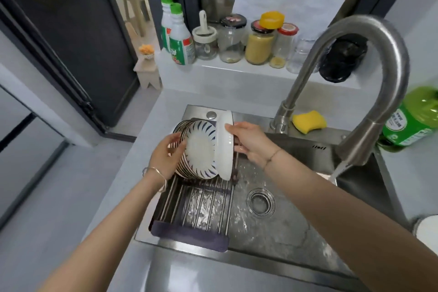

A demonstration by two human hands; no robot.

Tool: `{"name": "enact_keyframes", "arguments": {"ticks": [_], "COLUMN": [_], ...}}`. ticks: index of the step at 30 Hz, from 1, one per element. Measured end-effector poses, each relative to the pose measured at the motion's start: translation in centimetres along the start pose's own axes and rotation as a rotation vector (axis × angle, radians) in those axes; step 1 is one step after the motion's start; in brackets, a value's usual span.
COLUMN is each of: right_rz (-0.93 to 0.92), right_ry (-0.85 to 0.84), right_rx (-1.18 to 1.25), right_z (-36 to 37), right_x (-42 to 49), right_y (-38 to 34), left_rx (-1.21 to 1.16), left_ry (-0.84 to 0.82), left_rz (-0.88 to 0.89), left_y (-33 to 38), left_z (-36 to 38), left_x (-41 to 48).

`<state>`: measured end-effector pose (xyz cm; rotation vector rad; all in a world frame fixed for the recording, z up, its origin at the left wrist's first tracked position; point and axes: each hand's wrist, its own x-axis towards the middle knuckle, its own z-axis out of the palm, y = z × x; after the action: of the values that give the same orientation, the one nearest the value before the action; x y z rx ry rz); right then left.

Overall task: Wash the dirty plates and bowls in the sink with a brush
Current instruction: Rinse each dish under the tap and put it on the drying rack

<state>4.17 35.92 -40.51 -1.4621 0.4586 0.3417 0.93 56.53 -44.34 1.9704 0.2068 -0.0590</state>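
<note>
Stainless sink (272, 227): racking step, I judge. Left hand (166, 159) holds striped plates (201, 149); right hand (251, 142) grips a white plate (224, 149), next leaned against them.

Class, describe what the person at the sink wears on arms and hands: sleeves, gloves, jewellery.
No sleeves show on either forearm and neither hand is gloved. The left hand has thin bangles at its wrist, gold-coloured and silvery. The right hand has a fine chain bracelet at its wrist.
</note>
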Motion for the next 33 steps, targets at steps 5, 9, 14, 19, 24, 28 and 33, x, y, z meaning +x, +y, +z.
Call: {"name": "enact_keyframes", "arguments": {"ticks": [5, 9, 14, 19, 24, 28, 33], "right_rz": [0.053, 0.053, 0.076, 0.052, 0.111, 0.134, 0.17], "right_ry": [0.084, 0.157, 0.198, 0.237, 0.031, -0.122, -0.099], "right_rx": [0.045, 0.031, 0.009, -0.05, 0.045, 0.128, 0.217], "right_z": [5.1, 7.9, 10.5, 11.6, 10.3, 6.8, -2.5], "right_x": [1.6, 2.5, 4.2, 5.0, 4.0, 0.9, -4.0], "right_y": [0.8, 1.5, 3.4, 4.3, 3.9, 3.7, 6.2], "left_rx": [0.132, 0.162, 0.047, -0.036, -0.077, -0.181, -0.254], "left_ry": [-0.139, -0.194, -0.168, -0.157, -0.121, 0.107, 0.007], "left_rz": [-0.01, -0.039, -0.088, -0.137, -0.117, -0.061, 0.0], "left_y": [-2.0, -2.7, -2.8, -3.0, -2.9, -2.4, 0.5], "left_z": [-0.6, -0.5, -0.2, -0.3, 0.0, 0.4, 3.8], "left_x": [0.5, 0.6, 0.4, 0.3, -0.1, -1.6, -3.8]}}
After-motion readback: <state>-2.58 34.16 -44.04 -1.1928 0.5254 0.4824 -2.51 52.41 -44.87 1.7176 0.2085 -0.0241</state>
